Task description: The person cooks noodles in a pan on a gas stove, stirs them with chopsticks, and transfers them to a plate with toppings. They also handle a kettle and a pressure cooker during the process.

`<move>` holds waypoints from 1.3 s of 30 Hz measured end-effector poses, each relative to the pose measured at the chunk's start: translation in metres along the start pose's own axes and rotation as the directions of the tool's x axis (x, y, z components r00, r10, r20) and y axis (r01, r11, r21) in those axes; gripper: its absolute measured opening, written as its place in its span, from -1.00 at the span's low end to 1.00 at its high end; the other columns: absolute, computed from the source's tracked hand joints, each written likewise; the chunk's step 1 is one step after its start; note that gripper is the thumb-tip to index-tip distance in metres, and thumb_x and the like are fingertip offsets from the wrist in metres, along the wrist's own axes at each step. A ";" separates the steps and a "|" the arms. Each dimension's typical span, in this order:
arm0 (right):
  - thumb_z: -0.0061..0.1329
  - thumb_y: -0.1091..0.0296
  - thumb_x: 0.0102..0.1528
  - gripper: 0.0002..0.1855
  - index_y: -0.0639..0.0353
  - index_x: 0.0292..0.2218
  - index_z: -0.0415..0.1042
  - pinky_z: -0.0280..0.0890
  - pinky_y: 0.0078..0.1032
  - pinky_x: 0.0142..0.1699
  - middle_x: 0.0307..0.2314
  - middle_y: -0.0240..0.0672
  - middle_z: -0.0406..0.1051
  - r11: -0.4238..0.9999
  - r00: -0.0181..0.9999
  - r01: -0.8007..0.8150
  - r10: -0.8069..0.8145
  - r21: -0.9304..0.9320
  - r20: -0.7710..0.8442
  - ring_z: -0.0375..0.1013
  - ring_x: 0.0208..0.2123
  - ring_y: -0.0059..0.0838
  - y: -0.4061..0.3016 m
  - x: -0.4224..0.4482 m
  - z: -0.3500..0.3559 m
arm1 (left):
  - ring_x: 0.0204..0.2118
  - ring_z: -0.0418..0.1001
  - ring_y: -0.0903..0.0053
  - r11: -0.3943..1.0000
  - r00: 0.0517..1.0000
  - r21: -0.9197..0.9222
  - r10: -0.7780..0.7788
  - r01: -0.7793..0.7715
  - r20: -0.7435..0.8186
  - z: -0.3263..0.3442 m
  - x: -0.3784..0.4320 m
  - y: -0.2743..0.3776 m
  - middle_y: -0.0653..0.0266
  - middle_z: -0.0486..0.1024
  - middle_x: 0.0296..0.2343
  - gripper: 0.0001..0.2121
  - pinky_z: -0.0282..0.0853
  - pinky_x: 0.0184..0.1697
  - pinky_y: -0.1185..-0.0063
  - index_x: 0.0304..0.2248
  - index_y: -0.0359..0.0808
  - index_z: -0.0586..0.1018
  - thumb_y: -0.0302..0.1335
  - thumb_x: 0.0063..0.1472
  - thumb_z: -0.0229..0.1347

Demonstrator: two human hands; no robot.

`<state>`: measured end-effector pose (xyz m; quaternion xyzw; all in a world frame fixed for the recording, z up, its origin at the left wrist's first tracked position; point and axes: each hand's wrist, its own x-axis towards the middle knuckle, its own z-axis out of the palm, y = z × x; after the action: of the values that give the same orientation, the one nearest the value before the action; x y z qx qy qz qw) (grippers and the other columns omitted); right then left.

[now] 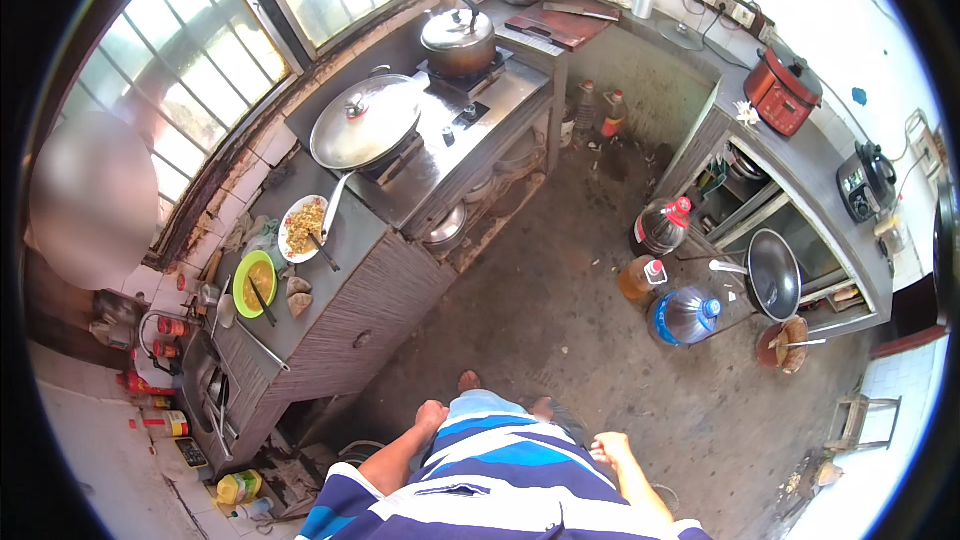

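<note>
My left hand (431, 415) hangs by my left side, fingers curled, beside my blue shorts. My right hand (613, 448) is at my right side, its fingers loosely bent; whether either holds something small cannot be told. Ahead on the counter are a white plate of yellow food (304, 227) with chopsticks across its rim and a green bowl (255, 284) holding liquid food and chopsticks. A lidded wok (366, 120) and a metal kettle (457, 41) stand on the gas stove (442, 165).
Large plastic bottles (684, 317) and a frying pan (774, 275) are to the right. A red electric cooker (784, 90) stands on the far-right counter (814, 154). A wooden stool (862, 424) is near the right wall. A sink (201, 367) with utensils lies left.
</note>
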<state>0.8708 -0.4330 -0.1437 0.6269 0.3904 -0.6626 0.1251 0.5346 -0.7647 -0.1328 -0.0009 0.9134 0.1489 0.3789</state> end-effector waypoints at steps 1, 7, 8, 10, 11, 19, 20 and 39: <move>-0.06 0.39 0.07 -0.84 0.29 -0.34 0.46 0.44 -0.49 -0.52 -0.55 -0.20 0.46 0.998 0.998 0.070 -0.070 0.010 0.005 0.48 -0.61 -0.38 -0.023 -0.008 -0.001 | -0.28 0.53 0.20 1.000 1.000 0.001 0.003 -0.003 -0.008 0.000 -0.002 0.006 0.00 0.55 -0.40 -0.72 0.40 -0.16 0.39 -0.39 -0.29 0.64 -0.26 0.01 0.06; -0.03 0.31 0.07 -0.80 0.27 -0.32 0.44 0.47 -0.45 -0.48 -0.54 -0.20 0.46 0.971 0.971 0.238 -0.237 0.015 -0.020 0.48 -0.60 -0.38 -0.062 0.007 -0.051 | -0.23 0.51 0.18 1.000 1.000 -0.007 0.014 -0.013 0.028 -0.005 -0.002 0.036 0.00 0.55 -0.37 -0.71 0.39 -0.13 0.38 -0.38 -0.30 0.63 -0.26 0.01 0.06; -0.03 0.32 0.05 -0.80 0.28 -0.33 0.43 0.47 -0.44 -0.49 -0.55 -0.19 0.45 0.972 0.973 0.229 -0.227 0.045 -0.042 0.47 -0.61 -0.36 -0.059 0.011 -0.058 | -0.21 0.50 0.18 1.000 0.998 -0.008 0.010 -0.010 0.055 -0.001 0.000 0.034 0.00 0.55 -0.36 -0.71 0.38 -0.12 0.39 -0.38 -0.31 0.63 -0.26 0.01 0.05; -0.04 0.34 0.04 -0.81 0.29 -0.34 0.43 0.47 -0.42 -0.50 -0.54 -0.17 0.44 0.980 0.982 0.179 -0.171 0.088 -0.084 0.47 -0.61 -0.32 -0.051 0.012 -0.073 | -0.18 0.49 0.19 1.000 0.991 -0.005 0.028 -0.027 0.129 0.002 0.005 0.042 -0.01 0.54 -0.32 -0.68 0.37 -0.10 0.39 -0.36 -0.29 0.64 -0.24 0.01 0.05; -0.05 0.35 0.03 -0.81 0.29 -0.34 0.42 0.47 -0.41 -0.51 -0.54 -0.16 0.44 0.981 0.984 0.159 -0.147 0.116 -0.104 0.46 -0.61 -0.30 -0.045 0.012 -0.076 | -0.17 0.49 0.19 1.000 0.985 -0.005 0.021 -0.020 0.171 0.006 0.017 0.043 -0.02 0.53 -0.30 -0.67 0.37 -0.09 0.39 -0.34 -0.28 0.64 -0.22 0.01 0.06; -0.04 0.38 0.00 -0.78 0.33 -0.31 0.43 0.41 -0.42 -0.52 -0.57 -0.12 0.44 0.996 0.978 -0.080 0.070 -0.046 -0.197 0.45 -0.60 -0.29 0.031 -0.016 -0.036 | -0.22 0.49 0.10 0.991 0.974 -0.021 0.132 -0.131 0.185 -0.017 0.063 0.120 -0.11 0.52 -0.37 -0.73 0.38 -0.13 0.33 -0.43 -0.38 0.61 -0.35 -0.03 0.01; -0.04 0.38 0.01 -0.78 0.33 -0.31 0.43 0.41 -0.42 -0.52 -0.56 -0.12 0.44 0.989 0.980 -0.097 0.074 -0.114 -0.184 0.45 -0.60 -0.29 0.058 -0.001 -0.041 | -0.24 0.50 0.10 0.990 0.972 -0.026 0.144 -0.141 0.185 -0.023 0.071 0.131 -0.11 0.52 -0.38 -0.73 0.38 -0.14 0.33 -0.44 -0.38 0.61 -0.36 -0.04 0.00; -0.05 0.35 0.07 -0.76 0.33 -0.27 0.44 0.44 -0.45 -0.43 -0.48 -0.16 0.44 0.994 0.981 -0.009 0.030 0.112 -0.189 0.48 -0.52 -0.34 -0.088 -0.063 0.031 | -0.24 0.50 0.12 0.936 0.901 0.078 0.303 -0.342 0.312 -0.015 0.143 0.153 -0.11 0.52 -0.40 -0.73 0.40 -0.16 0.35 -0.48 -0.39 0.60 -0.34 -0.03 0.00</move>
<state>0.8020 -0.4162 -0.0566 0.6971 0.3572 -0.6188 0.0586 0.4048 -0.6065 -0.1807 0.1977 0.8418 0.1478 0.4801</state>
